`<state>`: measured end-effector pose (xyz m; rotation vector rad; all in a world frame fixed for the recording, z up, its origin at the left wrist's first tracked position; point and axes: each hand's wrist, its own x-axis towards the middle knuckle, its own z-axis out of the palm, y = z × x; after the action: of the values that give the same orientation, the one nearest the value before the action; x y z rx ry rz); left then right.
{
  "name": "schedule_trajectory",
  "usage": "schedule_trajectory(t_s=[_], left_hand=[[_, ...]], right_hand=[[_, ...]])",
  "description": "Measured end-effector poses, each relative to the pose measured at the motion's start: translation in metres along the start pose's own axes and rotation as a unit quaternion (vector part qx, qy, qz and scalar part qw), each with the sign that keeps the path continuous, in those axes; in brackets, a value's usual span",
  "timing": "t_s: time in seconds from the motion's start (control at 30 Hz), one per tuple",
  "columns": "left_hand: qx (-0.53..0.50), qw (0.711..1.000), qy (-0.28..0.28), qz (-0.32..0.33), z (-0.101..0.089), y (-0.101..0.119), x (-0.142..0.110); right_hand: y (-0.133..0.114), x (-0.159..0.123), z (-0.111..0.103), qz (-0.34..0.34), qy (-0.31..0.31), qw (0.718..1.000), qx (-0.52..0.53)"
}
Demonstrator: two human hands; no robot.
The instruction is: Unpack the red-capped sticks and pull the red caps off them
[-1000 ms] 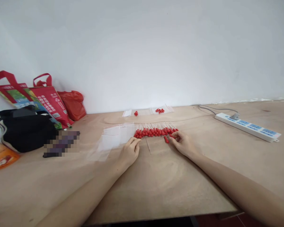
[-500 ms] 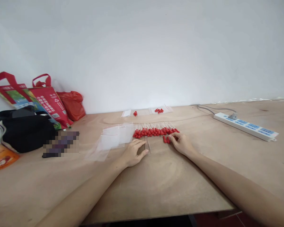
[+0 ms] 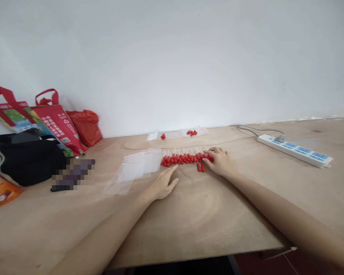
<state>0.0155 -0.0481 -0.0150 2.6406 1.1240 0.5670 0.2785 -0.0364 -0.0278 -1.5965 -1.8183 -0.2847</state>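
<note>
A row of thin clear tubes with red caps (image 3: 183, 157) lies across the plywood table (image 3: 206, 217). My right hand (image 3: 219, 161) rests fingers-down on the row's right end, touching the caps. Two loose red caps (image 3: 200, 167) lie just in front of it. My left hand (image 3: 164, 184) lies open and flat on the table, fingertips near a single bare tube (image 3: 185, 172) that lies slanted. A stack of small clear zip bags (image 3: 139, 165) sits left of the row.
At the back lie more small bags with red caps (image 3: 192, 133) and one cap (image 3: 163, 136). A white power strip (image 3: 294, 150) with cable is at the right. Red shopping bags (image 3: 50, 120), a black bag (image 3: 25, 158) and an orange packet (image 3: 0, 191) crowd the left.
My left hand slid back from the row's left end and flattened. The single tube turned to a slant. My right hand moved up onto the row's right end.
</note>
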Motion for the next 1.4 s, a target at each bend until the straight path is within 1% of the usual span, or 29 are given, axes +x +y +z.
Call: schedule_trajectory(t_s=[0.1, 0.23, 0.3, 0.37, 0.43, 0.5, 0.6, 0.63, 0.67, 0.7, 0.8, 0.87, 0.93, 1.07, 1.13, 1.23, 1.3, 1.4], left_hand=[[-0.006, 1.000, 0.013, 0.004, 0.000, -0.001, -0.001], [-0.019, 0.999, 0.035, -0.002, 0.000, -0.003, -0.002], [-0.024, 0.999, 0.032, -0.014, -0.001, -0.004, -0.003], [-0.026, 0.999, 0.028, -0.023, -0.003, -0.003, -0.003], [-0.024, 0.999, 0.028, -0.027, -0.004, -0.003, -0.003], [-0.020, 0.999, 0.033, -0.023, -0.004, -0.002, -0.003], [-0.014, 0.999, 0.046, -0.012, -0.004, -0.004, -0.003], [-0.013, 0.998, 0.055, -0.008, -0.003, -0.004, -0.003], [-0.011, 0.997, 0.071, -0.005, -0.002, -0.005, -0.004], [-0.007, 0.996, 0.094, -0.002, -0.002, -0.005, -0.004], [0.026, 0.984, 0.177, 0.023, -0.003, -0.005, -0.004], [0.064, 0.976, 0.202, 0.057, -0.004, -0.003, -0.004], [0.100, 0.970, 0.200, 0.094, -0.005, 0.000, -0.005], [0.137, 0.964, 0.185, 0.134, -0.003, 0.002, -0.005], [0.146, 0.961, 0.188, 0.141, -0.001, 0.003, -0.004], [0.156, 0.957, 0.195, 0.148, -0.001, 0.004, -0.003], [0.160, 0.955, 0.197, 0.151, -0.001, 0.004, -0.003], [0.161, 0.956, 0.193, 0.151, -0.001, 0.004, -0.004]], right_hand=[[0.001, 0.007, 0.007, -0.032, -0.013, 0.999, -0.019], [0.001, 0.009, 0.012, -0.053, -0.005, 0.999, -0.004], [0.000, 0.009, 0.011, -0.030, 0.013, 0.999, 0.019], [-0.001, 0.007, 0.008, 0.019, 0.040, 0.998, 0.052], [-0.004, 0.004, 0.004, 0.068, 0.057, 0.989, 0.116], [-0.009, 0.000, 0.001, 0.105, 0.050, 0.967, 0.228], [-0.022, -0.011, -0.004, 0.142, 0.009, 0.905, 0.400], [-0.028, -0.014, -0.006, 0.146, -0.007, 0.890, 0.432], [-0.033, -0.018, -0.008, 0.142, -0.023, 0.882, 0.449], [-0.038, -0.021, -0.010, 0.130, -0.036, 0.880, 0.455], [-0.052, -0.028, -0.015, 0.052, -0.065, 0.900, 0.428], [-0.058, -0.031, -0.017, -0.009, -0.082, 0.914, 0.397], [-0.062, -0.033, -0.018, -0.054, -0.102, 0.922, 0.369], [-0.065, -0.036, -0.018, -0.094, -0.114, 0.942, 0.302], [-0.067, -0.036, -0.017, -0.115, -0.100, 0.955, 0.253], [-0.070, -0.033, -0.014, -0.141, -0.043, 0.973, 0.179], [-0.070, -0.032, -0.010, -0.160, -0.006, 0.977, 0.142], [-0.069, -0.032, -0.006, -0.192, 0.015, 0.976, 0.104]])
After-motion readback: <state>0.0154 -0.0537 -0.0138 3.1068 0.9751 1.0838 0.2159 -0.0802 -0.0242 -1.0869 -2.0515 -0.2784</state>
